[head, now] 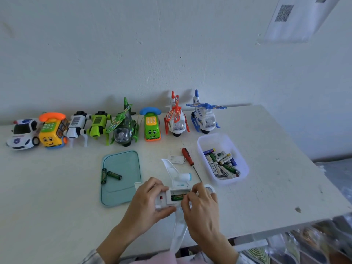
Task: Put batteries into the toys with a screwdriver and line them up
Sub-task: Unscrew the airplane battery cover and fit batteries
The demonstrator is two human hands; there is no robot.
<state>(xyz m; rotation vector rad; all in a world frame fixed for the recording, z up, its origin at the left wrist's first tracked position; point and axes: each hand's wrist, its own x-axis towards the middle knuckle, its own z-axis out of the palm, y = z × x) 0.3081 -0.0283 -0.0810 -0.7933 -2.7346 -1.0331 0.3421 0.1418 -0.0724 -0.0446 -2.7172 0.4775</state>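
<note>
A white toy plane (176, 180) lies belly-up near the table's front edge, its battery bay open with a green battery (178, 197) inside. My left hand (150, 199) grips the plane's body from the left. My right hand (200, 204) has its fingertips at the bay's right end, on the battery. A red-handled screwdriver (187, 157) lies just behind the plane, beside a small white cover piece (176, 159). Two green batteries (111, 175) lie on a teal tray (122, 195). A clear tub (243, 168) at the right holds several batteries.
Several toys stand in a row along the wall: a police car (22, 136), an orange phone car (52, 130), two robot dogs (77, 126), a green helicopter (123, 128), a green phone car (151, 126), and red (176, 121) and blue helicopters (205, 115).
</note>
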